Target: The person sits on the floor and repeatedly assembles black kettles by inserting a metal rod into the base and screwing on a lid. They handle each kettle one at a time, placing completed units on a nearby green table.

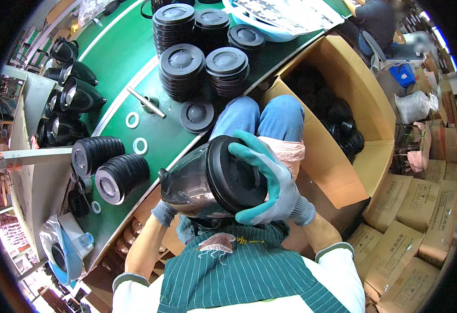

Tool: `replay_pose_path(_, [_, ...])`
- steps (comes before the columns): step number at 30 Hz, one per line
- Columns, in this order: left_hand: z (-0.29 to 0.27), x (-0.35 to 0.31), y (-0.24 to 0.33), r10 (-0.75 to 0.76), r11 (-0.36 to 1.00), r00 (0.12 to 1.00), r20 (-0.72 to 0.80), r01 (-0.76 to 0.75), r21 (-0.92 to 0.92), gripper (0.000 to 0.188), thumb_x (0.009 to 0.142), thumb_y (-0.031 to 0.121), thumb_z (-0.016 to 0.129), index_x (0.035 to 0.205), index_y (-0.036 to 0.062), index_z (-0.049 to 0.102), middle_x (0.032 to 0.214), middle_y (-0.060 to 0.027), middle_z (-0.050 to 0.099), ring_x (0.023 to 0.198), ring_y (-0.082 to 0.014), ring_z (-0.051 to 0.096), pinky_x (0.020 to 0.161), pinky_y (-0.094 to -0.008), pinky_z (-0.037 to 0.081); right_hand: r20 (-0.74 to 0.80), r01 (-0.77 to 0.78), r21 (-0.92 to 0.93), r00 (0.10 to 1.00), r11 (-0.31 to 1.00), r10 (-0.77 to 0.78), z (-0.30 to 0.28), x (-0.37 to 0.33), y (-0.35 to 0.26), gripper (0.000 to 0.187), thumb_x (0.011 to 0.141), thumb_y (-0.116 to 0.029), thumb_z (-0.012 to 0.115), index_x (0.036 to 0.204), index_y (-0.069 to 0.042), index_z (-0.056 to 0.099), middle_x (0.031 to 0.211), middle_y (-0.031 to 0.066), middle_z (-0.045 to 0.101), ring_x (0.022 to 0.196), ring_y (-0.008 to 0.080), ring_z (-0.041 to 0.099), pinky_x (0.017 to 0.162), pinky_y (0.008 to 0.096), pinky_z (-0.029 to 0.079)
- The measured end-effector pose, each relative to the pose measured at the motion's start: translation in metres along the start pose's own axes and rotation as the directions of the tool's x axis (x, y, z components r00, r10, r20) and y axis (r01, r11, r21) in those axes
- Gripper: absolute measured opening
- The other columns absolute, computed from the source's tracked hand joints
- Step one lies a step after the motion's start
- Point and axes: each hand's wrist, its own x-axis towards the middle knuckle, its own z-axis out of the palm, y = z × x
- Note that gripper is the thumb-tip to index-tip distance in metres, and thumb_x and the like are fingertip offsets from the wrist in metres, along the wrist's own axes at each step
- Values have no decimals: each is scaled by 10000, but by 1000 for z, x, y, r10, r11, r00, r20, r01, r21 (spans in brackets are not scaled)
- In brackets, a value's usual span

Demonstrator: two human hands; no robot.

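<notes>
A glossy black vessel (pixel 189 180) with a rounded body lies tilted on its side above my lap. Its wide black round end (pixel 241 180) faces right. My right hand (pixel 272 180), in a grey and teal glove, is closed over that end, fingers at the upper rim and thumb side at the lower one. At the vessel's lower left, the grey cuff of my left hand (pixel 164 213) shows; the vessel hides its fingers, and the hand appears to support it from below. Nearest on the green table is a single black disc (pixel 197 115).
Stacks of black discs (pixel 182 62) stand on the green table (pixel 119 70), near white rings (pixel 132 120) and a metal T-shaped tool (pixel 146 102). Similar vessels (pixel 80 95) lie at left. An open carton (pixel 338 175) with black parts sits right, beside closed boxes (pixel 395 250). Another person (pixel 377 23) sits beyond.
</notes>
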Motion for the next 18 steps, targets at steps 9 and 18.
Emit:
replay_pose_path(9, [8,22,21,63,977,960,272,-115,179,780,888,205,810,1564,121,431,1556,-125,499,1388,-260,534,1211,-439,407,-77,189,31,979,981,-187,-18,3,17,1141,496,-515,991,1464,-67,583,1583,254,385,1413,421,460,1171,497,381])
replay_pose_path(18, [8,40,34,66,950,866,495,-206,233,754,888,149,798,1552,86,445,1544,-147,509,1383,-278,535,1190,-468,421,17,265,-25,964,964,-264,-29,7,19,1126,439,-627,962,1351,-37,665,1550,329,420,1426,478,456,1155,524,414])
